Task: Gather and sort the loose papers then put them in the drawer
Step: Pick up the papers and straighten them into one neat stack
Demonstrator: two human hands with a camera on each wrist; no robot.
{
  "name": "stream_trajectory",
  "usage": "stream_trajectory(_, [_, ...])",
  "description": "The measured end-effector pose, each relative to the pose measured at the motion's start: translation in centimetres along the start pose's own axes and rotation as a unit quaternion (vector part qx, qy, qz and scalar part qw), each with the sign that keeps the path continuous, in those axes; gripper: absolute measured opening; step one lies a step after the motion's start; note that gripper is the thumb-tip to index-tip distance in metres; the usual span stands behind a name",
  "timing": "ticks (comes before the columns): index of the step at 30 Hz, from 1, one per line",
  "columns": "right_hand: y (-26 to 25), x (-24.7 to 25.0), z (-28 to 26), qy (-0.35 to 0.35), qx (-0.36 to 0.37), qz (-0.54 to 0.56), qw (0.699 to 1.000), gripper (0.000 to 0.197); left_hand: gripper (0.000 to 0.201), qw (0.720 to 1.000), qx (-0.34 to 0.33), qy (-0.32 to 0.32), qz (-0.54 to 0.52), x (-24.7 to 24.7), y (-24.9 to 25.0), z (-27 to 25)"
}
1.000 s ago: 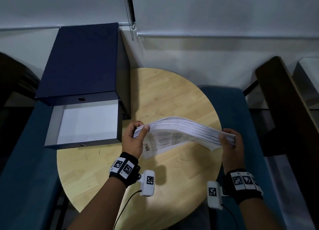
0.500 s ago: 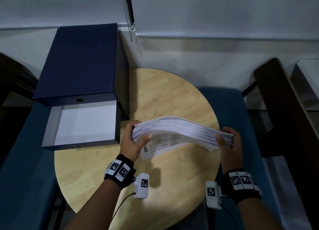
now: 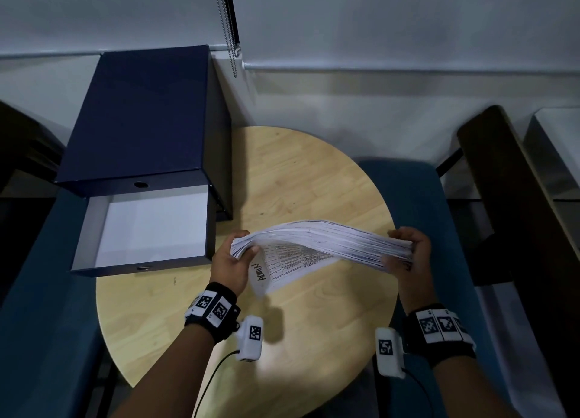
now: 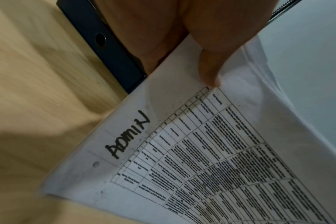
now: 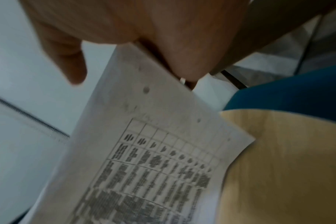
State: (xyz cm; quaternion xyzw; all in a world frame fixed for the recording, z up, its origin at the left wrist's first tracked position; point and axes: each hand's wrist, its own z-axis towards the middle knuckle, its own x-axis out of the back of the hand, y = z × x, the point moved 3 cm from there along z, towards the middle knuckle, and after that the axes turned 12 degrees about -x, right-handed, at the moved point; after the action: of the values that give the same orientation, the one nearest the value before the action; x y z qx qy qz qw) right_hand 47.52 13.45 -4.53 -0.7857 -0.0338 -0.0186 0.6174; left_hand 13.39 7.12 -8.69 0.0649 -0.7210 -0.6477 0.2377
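I hold a thick stack of white printed papers (image 3: 323, 240) by both ends, lifted clear above the round pale wooden table (image 3: 301, 179).

My left hand (image 3: 230, 265) grasps the stack's left end, thumb on the near side and fingers curled around the far edge; my right hand (image 3: 408, 257) grasps the right end in the same way, though its thumb is blurred. The stack arches upward in the middle, and its lowest sheet (image 4: 182, 159), a printed table with "ADMIN" handwritten in black marker, sags toward me below the rest. Just left of my left hand, the dark blue box drawer (image 3: 147, 229) is pulled open from the dark blue rectangular cabinet (image 3: 138, 116), which stands on the table's left side, and shows a white floor inside.
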Motion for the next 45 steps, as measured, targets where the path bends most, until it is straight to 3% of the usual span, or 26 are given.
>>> stream_trajectory(2, [0.6, 0.5, -0.2, -0.073, 0.017, -0.044, 0.996, 0.072, 0.026, 1.0, 0.016, 0.006, 0.006, 0.1, 0.2, 0.2])
stream_trajectory(5, [2.0, 1.2, -0.4, -0.127, 0.019, -0.145, 0.981, 0.092, 0.027, 0.999, 0.017, 0.016, 0.038, 0.1, 1.4, 0.5])
stream_trajectory(7, [2.5, 1.3, -0.6, -0.157, -0.011, -0.174, 0.972, 0.107, 0.021, 0.997, -0.027, 0.004, 0.077, 0.1, 3.6, 0.6])
stream_trajectory(9, [1.9, 1.2, -0.9, -0.165, -0.041, -0.17, 0.971, 0.114, 0.02, 0.983, -0.119, -0.024, 0.14, 0.0, 7.3, 0.8])
stream_trajectory(12, [-0.8, 0.9, -0.9, -0.081, 0.03, -0.291, 0.953, 0.105, 0.019, 0.932, -0.27, -0.044, 0.236, 0.1, 13.7, 1.3])
stream_trajectory(14, [-4.7, -0.9, -1.2, 0.018, 0.106, -0.424, 0.899, 0.11, 0.024, 0.893, -0.335, -0.071, 0.292, -0.2, 17.4, 1.7])
stream_trajectory(16, [-9.6, -4.0, -2.4, 0.07, 0.197, -0.456, 0.865, 0.107, 0.033, 0.847, -0.387, -0.114, 0.347, -1.3, 20.3, 1.6])
stream_trajectory(19, [-14.5, -8.1, -3.5, 0.012, 0.233, -0.45, 0.862, 0.086, 0.048, 0.788, -0.437, -0.166, 0.402, -3.1, 23.3, 0.7])
stream_trajectory(22, [-15.5, -9.4, -3.3, -0.003, 0.202, -0.423, 0.883, 0.042, 0.043, 0.752, -0.479, -0.16, 0.424, -4.0, 24.9, -0.4])
stream_trajectory(25, [-15.0, -8.8, -3.2, 0.008, 0.187, -0.335, 0.923, 0.017, 0.038, 0.775, -0.495, -0.062, 0.388, -1.8, 24.9, -0.5])
stream_trajectory(26, [-14.7, -8.4, -3.1, 0.006, 0.179, -0.307, 0.935, 0.017, 0.046, 0.793, -0.472, -0.019, 0.384, -0.3, 24.1, -0.3])
stream_trajectory(27, [-14.4, -7.9, -2.9, -0.004, 0.16, -0.27, 0.95, 0.02, 0.062, 0.82, -0.434, 0.027, 0.372, 1.4, 22.9, 0.1])
stream_trajectory(29, [-13.8, -6.7, -2.3, -0.025, 0.108, -0.19, 0.975, 0.019, 0.092, 0.912, -0.313, 0.078, 0.255, 4.4, 18.9, 1.0])
stream_trajectory(30, [-13.6, -6.2, -2.1, -0.037, 0.084, -0.151, 0.984, 0.019, 0.101, 0.956, -0.243, 0.054, 0.156, 4.9, 17.0, 1.1])
stream_trajectory(31, [-13.3, -6.0, -1.9, -0.053, 0.064, -0.118, 0.99, 0.019, 0.104, 0.981, -0.186, 0.004, 0.046, 4.7, 15.5, 1.1])
stream_trajectory(33, [-12.7, -6.3, -1.9, -0.082, 0.042, -0.083, 0.992, 0.022, 0.096, 0.985, -0.117, -0.074, -0.102, 3.4, 13.7, 0.5])
stream_trajectory(34, [-12.5, -6.7, -2.0, -0.088, 0.037, -0.07, 0.993, 0.024, 0.086, 0.984, -0.11, -0.073, -0.121, 2.9, 13.5, 0.4])
stream_trajectory(39, [-9.9, -7.6, -2.4, -0.057, 0.051, -0.05, 0.996, 0.031, 0.068, 0.983, -0.145, 0.0, -0.111, 2.0, 12.3, -0.4])
stream_trajectory(45, [-5.9, -9.0, -3.7, -0.014, -0.008, -0.067, 0.998, 0.051, 0.049, 0.985, -0.146, 0.013, -0.092, 1.9, 9.8, -1.8])
